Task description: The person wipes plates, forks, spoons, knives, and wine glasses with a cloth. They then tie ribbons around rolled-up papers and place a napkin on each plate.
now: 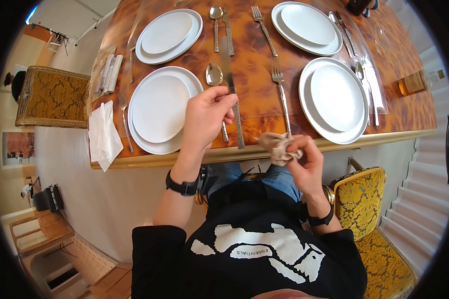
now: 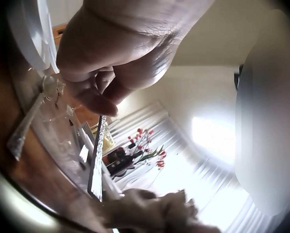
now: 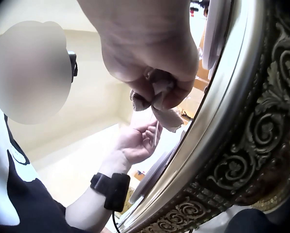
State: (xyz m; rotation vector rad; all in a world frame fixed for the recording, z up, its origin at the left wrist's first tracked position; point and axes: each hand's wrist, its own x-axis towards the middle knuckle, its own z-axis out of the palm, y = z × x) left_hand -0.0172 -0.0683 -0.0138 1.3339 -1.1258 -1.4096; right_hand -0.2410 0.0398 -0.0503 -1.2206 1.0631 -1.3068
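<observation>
My left hand point(image 1: 208, 114) pinches a table knife point(image 1: 239, 130) between thumb and fingers near its middle. The knife's blade points away, and its patterned handle point(image 2: 97, 162) extends toward the table's front edge. In my right hand point(image 1: 307, 162) is a crumpled beige cloth point(image 1: 280, 149), gripped at the table edge, just right of the knife handle. A spoon point(image 1: 214, 74) lies partly hidden behind my left hand. Beyond the cloth a fork point(image 1: 281, 92) lies on the table, its handle end close to the cloth.
Stacked white plates point(image 1: 160, 107) stand left of my left hand, and another stack point(image 1: 337, 99) stands at right. Two more settings lie farther back. White napkins point(image 1: 104, 134) overhang the left front corner. A bottle point(image 1: 414, 83) lies toward the right edge; a patterned chair point(image 1: 359, 199) stands at right.
</observation>
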